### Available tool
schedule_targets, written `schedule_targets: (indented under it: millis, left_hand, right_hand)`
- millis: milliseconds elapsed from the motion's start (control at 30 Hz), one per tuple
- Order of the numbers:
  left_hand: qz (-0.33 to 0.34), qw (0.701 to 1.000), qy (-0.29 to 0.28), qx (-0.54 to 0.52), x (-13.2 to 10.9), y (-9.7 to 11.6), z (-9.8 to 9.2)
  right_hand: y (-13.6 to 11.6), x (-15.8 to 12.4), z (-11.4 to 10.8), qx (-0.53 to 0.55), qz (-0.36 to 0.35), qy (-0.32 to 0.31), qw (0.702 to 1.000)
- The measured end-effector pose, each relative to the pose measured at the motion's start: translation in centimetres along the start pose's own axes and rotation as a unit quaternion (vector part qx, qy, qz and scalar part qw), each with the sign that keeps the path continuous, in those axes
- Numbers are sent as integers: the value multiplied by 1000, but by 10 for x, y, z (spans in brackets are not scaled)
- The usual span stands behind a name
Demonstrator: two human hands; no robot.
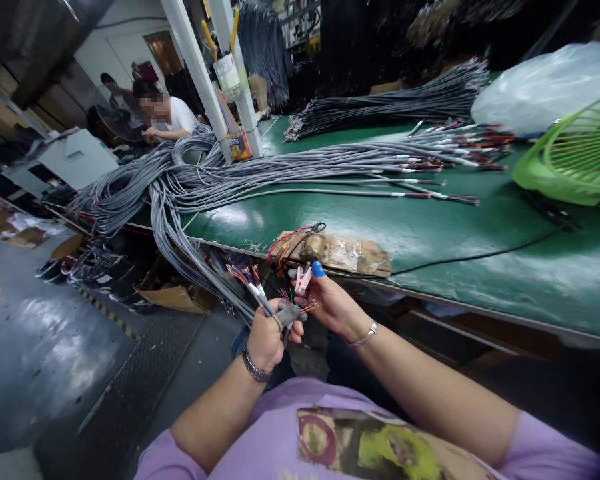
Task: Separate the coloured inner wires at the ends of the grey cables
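My left hand is closed around a few grey cables whose stripped ends fan out into thin coloured wires. A grey finger cot covers its thumb. My right hand is closed in a pinch on the coloured wire tips of one cable, close beside the left hand. A blue finger cot covers one right fingertip. Both hands hover just below the front edge of the green bench. The cables run up from my left hand to a large grey cable bundle draped over the bench edge.
A taped brown block with red and black wires lies at the bench edge before my hands. More cable bundles lie farther back. A green fan guard and plastic bag sit right. Another person works far left. Boxes clutter the floor.
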State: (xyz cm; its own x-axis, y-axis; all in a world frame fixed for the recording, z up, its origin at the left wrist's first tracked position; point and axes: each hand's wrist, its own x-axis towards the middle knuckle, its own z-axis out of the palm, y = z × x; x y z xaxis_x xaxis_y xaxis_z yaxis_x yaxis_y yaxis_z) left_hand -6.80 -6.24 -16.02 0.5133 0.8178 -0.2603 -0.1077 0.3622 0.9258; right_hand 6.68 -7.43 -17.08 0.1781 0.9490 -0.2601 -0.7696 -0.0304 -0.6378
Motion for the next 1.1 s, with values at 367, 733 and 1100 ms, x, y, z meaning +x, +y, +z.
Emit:
schedule_targets:
  millis: [367,733,1100]
  left_hand:
    - [74,997,34,-7,-17,-3,6]
    - [80,996,44,-16,-9,-4,11]
    - [70,995,58,-29,-3,-11,11]
  right_hand:
    - [-5,-9,-4,-24,2,-65,998]
    - [-4,-3,-2,-3,10,-48,999]
    - [4,7,-3,64,4,-43,997]
